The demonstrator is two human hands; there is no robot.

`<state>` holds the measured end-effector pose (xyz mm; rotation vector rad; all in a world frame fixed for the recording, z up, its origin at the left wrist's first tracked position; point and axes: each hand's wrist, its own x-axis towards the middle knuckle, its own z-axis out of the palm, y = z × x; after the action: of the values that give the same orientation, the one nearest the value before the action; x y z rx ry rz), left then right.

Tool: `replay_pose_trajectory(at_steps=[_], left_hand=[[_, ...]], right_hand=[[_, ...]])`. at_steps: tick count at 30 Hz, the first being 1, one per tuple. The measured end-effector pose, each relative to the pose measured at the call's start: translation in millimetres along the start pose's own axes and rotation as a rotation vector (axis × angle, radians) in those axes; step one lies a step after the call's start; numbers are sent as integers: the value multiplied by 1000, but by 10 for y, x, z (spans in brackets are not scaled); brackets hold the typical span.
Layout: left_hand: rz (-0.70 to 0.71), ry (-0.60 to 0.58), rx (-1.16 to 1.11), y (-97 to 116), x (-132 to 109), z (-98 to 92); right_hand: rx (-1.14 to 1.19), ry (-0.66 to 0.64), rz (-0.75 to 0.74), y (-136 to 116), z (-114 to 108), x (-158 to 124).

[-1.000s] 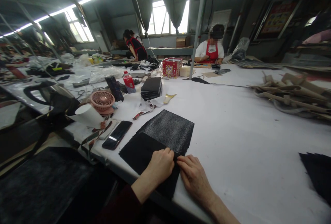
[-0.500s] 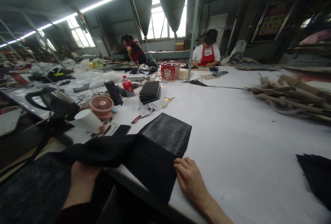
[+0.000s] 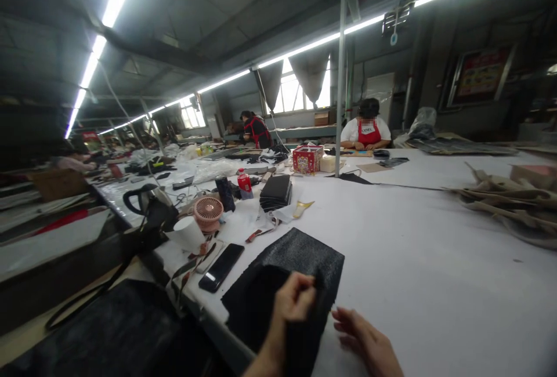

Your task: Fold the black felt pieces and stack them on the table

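Observation:
Near the table's front edge lies a black sheet of fabric or leather (image 3: 311, 246), its far part speckled grey and its near part plain black. Over it my left hand (image 3: 293, 297) is closed, pinching a black piece (image 3: 300, 339) that hangs below the fingers; motion blurs its edge by the fingertips. Where that piece ends and the sheet beneath begins is hard to make out. My right hand (image 3: 363, 336) rests just right of the sheet's edge, fingers stretched out and holding nothing.
Left of the sheet are a phone (image 3: 221, 267), a white roll (image 3: 188, 234), a pink fan (image 3: 208, 213), a kettle (image 3: 150, 200), a red bottle (image 3: 244, 184) and a stack of black pieces (image 3: 276, 191). Grey-brown scraps (image 3: 505, 206) lie right. A person (image 3: 368, 127) sits across the table.
My left hand has swung from the left over the sheet to the right, bringing the black piece along. My right hand has come off the sheet's edge. The view has tilted up and turned left.

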<state>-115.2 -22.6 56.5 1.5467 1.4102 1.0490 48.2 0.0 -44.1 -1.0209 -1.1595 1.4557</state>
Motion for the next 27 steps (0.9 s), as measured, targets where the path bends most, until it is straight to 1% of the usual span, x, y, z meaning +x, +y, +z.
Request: replay_pose_trajectory(at_steps=[1,2,3,4,5,6,7,8,9,11,13,15,17,18,20,22,24,25,27], left_hand=[[84,-8,3,-44,-46,248],[191,-19,0,-93,-102,520],[278,-44,-3,-134,-168,793],[354,-67,-9,-156,-241,1043],[424,-97,-24,-152,-315,1248],[484,-130,-33,-125,-378,1390],[529,-170,-22,-81,-420,1465],[562,-216,10,-35,-431,1477],[566,-244,71,1,-409,1439],[538,-289,254,4,-298,1284],[513,-317,415,-86,-187,1129],[509,-323,514,-219,-148,1053],[521,-298,557,-339,-171,1080],[529,-279,566,-382,-190,1128],[533,-237,571,-422,-212,1265],[522,-204,565,-405,-201,1405],[504,-187,565,-352,-166,1490],[498,-191,572,-320,-146,1500],[496,-219,599,-266,-107,1457]], right_hand=[[143,-7,147,-78,-140,-34],[253,-14,257,-164,-296,-79],[312,-16,345,-252,-460,-135],[319,-15,412,-337,-625,-203],[277,4,451,-413,-781,-280],[215,18,464,-479,-922,-362],[157,38,443,-533,-1043,-446],[118,50,418,-575,-1142,-526],[99,53,420,-606,-1217,-596],[97,48,476,-641,-1311,-693],[83,44,563,-653,-1346,-725],[17,51,584,-652,-1341,-699],[-108,42,563,-649,-1312,-630],[-188,26,530,-649,-1293,-583],[-426,-9,424,-659,-1258,-479],[-677,-15,317,-685,-1235,-375],[-866,32,256,-715,-1218,-293],[-921,64,239,-725,-1205,-267],[-1008,121,207,-727,-1162,-248]])
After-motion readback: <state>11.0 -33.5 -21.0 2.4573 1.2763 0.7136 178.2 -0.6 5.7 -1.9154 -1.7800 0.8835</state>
